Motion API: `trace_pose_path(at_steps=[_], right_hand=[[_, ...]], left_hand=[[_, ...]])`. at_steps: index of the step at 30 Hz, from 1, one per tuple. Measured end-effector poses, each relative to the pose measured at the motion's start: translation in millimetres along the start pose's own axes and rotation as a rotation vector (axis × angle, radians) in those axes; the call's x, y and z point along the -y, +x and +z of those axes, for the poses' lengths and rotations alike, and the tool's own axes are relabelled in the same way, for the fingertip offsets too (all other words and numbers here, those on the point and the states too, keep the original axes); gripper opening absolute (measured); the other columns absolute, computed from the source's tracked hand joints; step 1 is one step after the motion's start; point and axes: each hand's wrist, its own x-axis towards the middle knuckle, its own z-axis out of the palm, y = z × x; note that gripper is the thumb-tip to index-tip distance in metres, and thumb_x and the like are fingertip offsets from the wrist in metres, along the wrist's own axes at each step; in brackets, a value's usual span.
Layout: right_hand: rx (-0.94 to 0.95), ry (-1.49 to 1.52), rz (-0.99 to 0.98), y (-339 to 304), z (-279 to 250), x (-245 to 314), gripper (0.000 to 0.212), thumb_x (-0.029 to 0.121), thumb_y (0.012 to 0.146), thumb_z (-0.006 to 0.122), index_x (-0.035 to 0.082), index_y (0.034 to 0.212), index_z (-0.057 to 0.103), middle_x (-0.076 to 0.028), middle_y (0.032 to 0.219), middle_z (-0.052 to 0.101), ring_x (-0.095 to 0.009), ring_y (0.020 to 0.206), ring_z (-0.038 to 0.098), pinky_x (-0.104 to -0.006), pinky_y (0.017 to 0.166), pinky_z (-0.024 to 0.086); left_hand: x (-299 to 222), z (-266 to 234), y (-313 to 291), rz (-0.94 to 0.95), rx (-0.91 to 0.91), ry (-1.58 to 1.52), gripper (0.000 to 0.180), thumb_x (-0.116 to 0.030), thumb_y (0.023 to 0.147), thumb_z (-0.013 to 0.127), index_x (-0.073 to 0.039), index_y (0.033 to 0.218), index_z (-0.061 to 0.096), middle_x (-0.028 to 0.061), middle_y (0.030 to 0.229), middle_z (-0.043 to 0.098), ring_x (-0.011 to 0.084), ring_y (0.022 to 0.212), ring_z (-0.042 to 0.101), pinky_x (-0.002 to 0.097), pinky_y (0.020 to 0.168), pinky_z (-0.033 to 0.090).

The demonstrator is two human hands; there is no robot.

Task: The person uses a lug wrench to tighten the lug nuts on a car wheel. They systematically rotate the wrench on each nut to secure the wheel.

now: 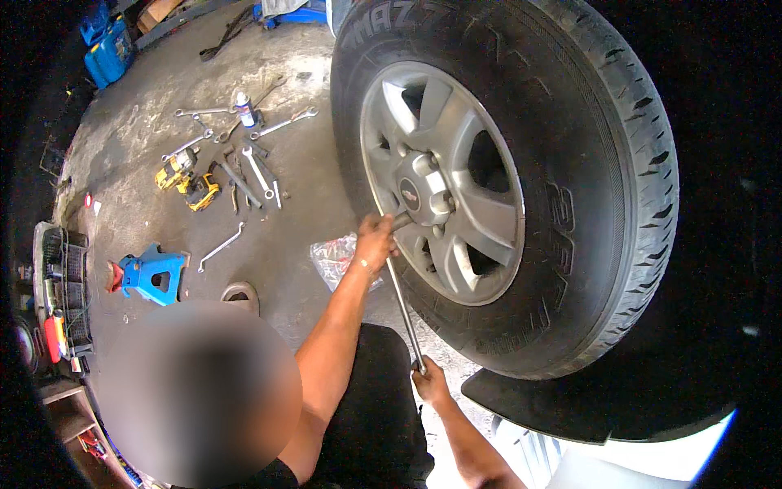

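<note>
A long metal socket wrench (403, 306) slants down from the hub of a silver alloy wheel (489, 216). My left hand (375, 244) is closed around its head end, close to the lug nuts. There my fingers hide part of the socket, so I cannot tell how far it sits on a nut. Lower and to the right, my right hand (431, 383) grips the far end of the handle. The wheel carries a large black tyre (570, 196) with raised lettering. A clear plastic bag (332, 259) lies on the floor behind my left wrist.
Several wrenches (257, 173) and a yellow-black power tool (186, 175) lie on the stained floor at left, near a small bottle (244, 110). A blue jack stand (155, 275) is closer. A black mud flap (546, 407) hangs below the tyre. Blurring hides the lower left.
</note>
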Motion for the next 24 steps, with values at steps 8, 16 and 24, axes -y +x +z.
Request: trace_pose_path(at_steps=[8, 16, 24], right_hand=[[0.211, 0.060, 0.017, -118.4, -105.6, 141.3, 0.028, 0.013, 0.091, 0.061, 0.010, 0.119, 0.057, -0.004, 0.084, 0.058, -0.011, 0.072, 0.052, -0.0281, 0.060, 0.044], [0.323, 0.461, 0.293, -163.1, -171.6, 273.3, 0.046, 0.010, 0.092, 0.057, 0.006, 0.137, 0.046, 0.000, 0.080, 0.049, -0.008, 0.067, 0.042, -0.0235, 0.056, 0.036], [0.039, -0.439, 0.219, -147.4, -133.0, 251.6, 0.033, 0.016, 0.088, 0.062, 0.006, 0.119, 0.060, -0.014, 0.100, 0.067, -0.026, 0.095, 0.064, -0.0359, 0.085, 0.049]], left_hand=[[7.1, 3.6, 7.8, -0.255, 0.089, -0.338, 0.029, -0.036, 0.097, 0.056, -0.009, 0.101, 0.045, -0.0002, 0.069, 0.042, 0.0130, 0.054, 0.044, 0.0325, 0.050, 0.044], [-16.1, 26.9, 15.6, -0.276, 0.064, -0.426, 0.028, -0.034, 0.099, 0.048, -0.007, 0.091, 0.051, 0.0009, 0.064, 0.043, 0.0140, 0.052, 0.043, 0.0329, 0.047, 0.042], [-10.0, 30.0, 23.7, -0.223, -0.053, -0.265, 0.031, -0.032, 0.097, 0.052, -0.001, 0.100, 0.049, 0.0045, 0.064, 0.045, 0.0147, 0.048, 0.045, 0.0323, 0.039, 0.045]])
